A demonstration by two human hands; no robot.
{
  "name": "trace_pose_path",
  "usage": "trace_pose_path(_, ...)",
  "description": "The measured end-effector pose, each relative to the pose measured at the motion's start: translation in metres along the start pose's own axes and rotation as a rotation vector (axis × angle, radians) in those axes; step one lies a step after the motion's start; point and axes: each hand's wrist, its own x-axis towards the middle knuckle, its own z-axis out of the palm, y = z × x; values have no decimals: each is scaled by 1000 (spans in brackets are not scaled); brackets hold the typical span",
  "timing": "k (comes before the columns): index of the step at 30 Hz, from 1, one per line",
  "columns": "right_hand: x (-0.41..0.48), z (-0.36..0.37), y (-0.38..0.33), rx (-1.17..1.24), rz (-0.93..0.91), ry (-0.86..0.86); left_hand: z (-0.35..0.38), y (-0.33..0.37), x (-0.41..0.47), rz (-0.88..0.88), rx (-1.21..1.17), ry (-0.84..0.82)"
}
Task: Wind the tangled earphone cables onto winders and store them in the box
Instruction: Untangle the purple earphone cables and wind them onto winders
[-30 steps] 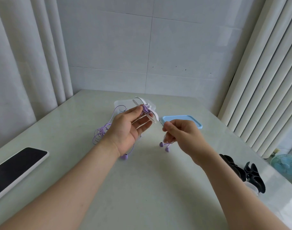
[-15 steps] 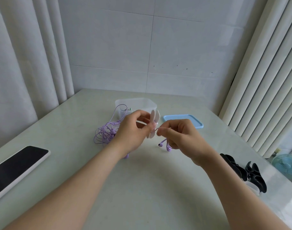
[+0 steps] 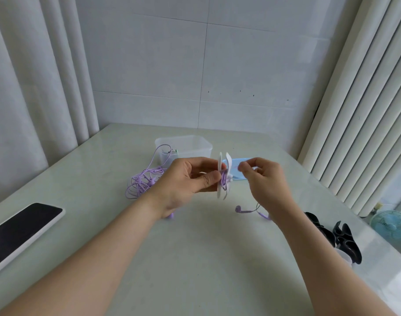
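Head view looks down on a pale table (image 3: 195, 258), and both bare hands are held a little above it. The left hand (image 3: 183, 179) pinches a white winder (image 3: 220, 160) between the thumb and the curled fingers and holds it upright on its edge. Some turns of the purple earphone cable (image 3: 150, 181) sit already around the middle of the winder. The right hand (image 3: 265, 179), just to the right of the winder, pinches a thin strand of this cable between thumb and forefinger, and its other fingers are curled.

Two purple earbuds (image 3: 238, 209) are below the right hand (I cannot tell if they touch the table). The rest of the cable lies as a loose tangle on the table, left of the left hand, with one loop rising at the front wall of the clear box (image 3: 195, 142). A blue lid (image 3: 240, 160) lies just right of the box, partly hidden behind the winder and the right hand.

At the left edge lies a dark-screened device (image 3: 21, 224). Near the right edge are black winders (image 3: 345, 242), and beyond them a small fan (image 3: 394, 224).
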Motion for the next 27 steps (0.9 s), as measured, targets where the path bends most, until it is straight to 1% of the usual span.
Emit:
trace_pose_path(3,-6,1,-2,-191,-1,-164,-2,1,1,-17,-93,72)
trace_pose_path(5,-9,0,-7,-244,-14,-272,-4,1,2,-37,-100,138)
trace_pose_path(9,-19,4,-16,-209,-43,-547,-7,2,3,-78,-49,263)
trace_pose_path(10,-23,5,-19,-197,-59,-597,-8,1,3,-82,-8,289)
trace_pose_path(12,-28,6,-24,-142,-79,-630,-9,-2,3,-67,152,321)
trace_pose_path(15,-29,2,-28,-42,-81,-590,-9,-5,3,5,401,297)
trace_pose_path(17,-28,-1,-30,38,-71,-545,-8,-5,2,31,506,247)
trace_pose_path(19,-26,-2,-30,144,-70,-462,-7,-5,1,25,581,172)
trace_pose_path(23,-21,-5,-29,296,-95,-225,-7,-4,-1,-74,512,78)
trace_pose_path(25,-17,-7,-26,352,-78,-146,-5,-3,-2,-67,503,27)
trace_pose_path(27,-14,-9,-23,350,-57,-85,0,-2,-3,-55,441,-25)
